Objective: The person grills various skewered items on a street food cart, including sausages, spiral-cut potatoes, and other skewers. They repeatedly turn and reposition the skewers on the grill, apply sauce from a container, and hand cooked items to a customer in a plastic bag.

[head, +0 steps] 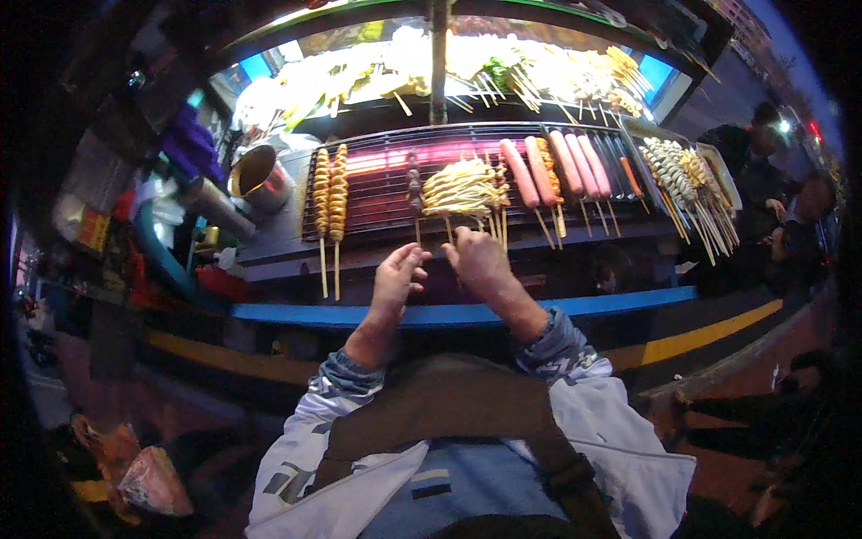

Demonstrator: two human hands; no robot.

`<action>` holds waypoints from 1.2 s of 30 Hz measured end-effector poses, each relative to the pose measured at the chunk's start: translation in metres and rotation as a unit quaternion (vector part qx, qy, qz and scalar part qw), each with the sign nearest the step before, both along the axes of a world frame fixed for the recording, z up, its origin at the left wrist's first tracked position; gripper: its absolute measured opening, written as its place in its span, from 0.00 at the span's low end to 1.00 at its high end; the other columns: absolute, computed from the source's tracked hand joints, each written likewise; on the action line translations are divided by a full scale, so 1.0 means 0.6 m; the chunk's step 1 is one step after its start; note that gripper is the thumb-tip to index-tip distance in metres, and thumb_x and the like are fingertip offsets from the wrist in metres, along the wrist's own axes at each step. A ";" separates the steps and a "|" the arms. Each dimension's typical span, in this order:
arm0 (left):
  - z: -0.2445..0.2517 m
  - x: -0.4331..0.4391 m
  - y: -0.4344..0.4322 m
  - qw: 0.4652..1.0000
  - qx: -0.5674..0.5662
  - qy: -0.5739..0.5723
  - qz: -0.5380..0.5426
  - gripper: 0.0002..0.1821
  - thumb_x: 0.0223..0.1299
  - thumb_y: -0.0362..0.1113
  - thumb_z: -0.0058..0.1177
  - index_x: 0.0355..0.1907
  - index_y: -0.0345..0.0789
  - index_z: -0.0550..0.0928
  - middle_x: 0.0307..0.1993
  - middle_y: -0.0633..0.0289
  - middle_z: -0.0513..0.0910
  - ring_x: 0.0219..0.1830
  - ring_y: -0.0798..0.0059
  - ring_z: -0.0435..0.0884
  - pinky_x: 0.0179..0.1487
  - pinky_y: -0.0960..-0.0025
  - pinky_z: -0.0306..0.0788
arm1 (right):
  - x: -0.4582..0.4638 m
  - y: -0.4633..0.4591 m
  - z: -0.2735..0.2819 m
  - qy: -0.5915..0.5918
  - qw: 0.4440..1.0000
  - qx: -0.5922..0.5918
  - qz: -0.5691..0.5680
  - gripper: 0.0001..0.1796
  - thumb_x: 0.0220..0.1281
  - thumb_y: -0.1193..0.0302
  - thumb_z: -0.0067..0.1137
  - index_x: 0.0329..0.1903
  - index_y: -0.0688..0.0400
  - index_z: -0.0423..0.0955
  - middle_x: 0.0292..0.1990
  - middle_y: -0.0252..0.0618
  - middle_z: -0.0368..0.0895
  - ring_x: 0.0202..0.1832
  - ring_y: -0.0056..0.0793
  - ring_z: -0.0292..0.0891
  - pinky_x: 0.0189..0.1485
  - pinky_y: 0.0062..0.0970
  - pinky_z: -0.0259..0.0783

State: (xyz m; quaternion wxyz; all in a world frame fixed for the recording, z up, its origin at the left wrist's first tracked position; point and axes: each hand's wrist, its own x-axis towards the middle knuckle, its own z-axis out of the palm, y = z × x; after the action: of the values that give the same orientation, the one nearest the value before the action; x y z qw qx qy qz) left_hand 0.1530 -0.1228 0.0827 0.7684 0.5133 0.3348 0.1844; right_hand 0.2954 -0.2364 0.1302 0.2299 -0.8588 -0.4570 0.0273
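Observation:
My left hand (pixel 397 277) is at the front of a wire grill rack (pixel 384 185), fingers bent and apart, with nothing visible in them. Just above its fingertips is the stick of a dark skewer (pixel 413 182). My right hand (pixel 479 261) has curled fingers by the lower stick ends of pale enoki mushroom skewers (pixel 461 188); its grasp is hidden by the back of the hand. Browned skewers (pixel 502 185) lie just right of the mushrooms. Farther left, two spiral-cut golden skewers (pixel 330 192) rest with their sticks over the front edge.
Pink sausages (pixel 518 172) and dark skewers lie on the rack's right. Beyond stands a tray of pale skewers (pixel 673 168). A metal pot (pixel 259 176) is at left. Behind is a lit display of skewers (pixel 525 74). A blue rail (pixel 458 314) runs along the front. People stand at right.

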 end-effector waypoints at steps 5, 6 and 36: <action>-0.019 -0.040 -0.038 0.998 0.055 0.006 0.022 0.26 0.71 0.42 0.56 0.64 0.28 0.71 0.45 0.62 0.85 0.33 0.85 0.78 0.34 0.80 0.74 | 0.005 -0.101 0.002 0.150 0.963 0.210 0.073 0.29 0.65 0.61 0.65 0.65 0.55 0.69 0.27 0.42 0.82 0.27 0.42 0.82 0.29 0.36 0.75; -0.023 -0.055 -0.041 0.997 0.072 0.036 0.010 0.25 0.70 0.42 0.57 0.62 0.28 0.73 0.44 0.62 0.85 0.33 0.85 0.78 0.35 0.80 0.74 | 0.005 -0.126 -0.002 0.156 0.960 0.228 0.046 0.28 0.65 0.62 0.64 0.65 0.55 0.70 0.27 0.41 0.82 0.26 0.40 0.81 0.29 0.35 0.75; -0.005 0.042 -0.012 0.985 0.111 0.094 0.090 0.18 0.71 0.44 0.56 0.49 0.29 0.83 0.31 0.67 0.83 0.21 0.91 0.71 0.23 0.85 0.63 | 0.119 -0.211 -0.082 0.411 0.895 0.173 0.011 0.25 0.66 0.63 0.65 0.59 0.64 0.72 0.39 0.40 0.86 0.40 0.25 0.82 0.43 0.26 0.77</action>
State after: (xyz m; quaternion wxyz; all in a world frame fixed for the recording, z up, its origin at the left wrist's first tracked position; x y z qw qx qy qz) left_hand 0.1785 -0.1302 0.0795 0.6517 0.5783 0.4280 0.2401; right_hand 0.3666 -0.3628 0.0810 0.5416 -0.7124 -0.3290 0.3014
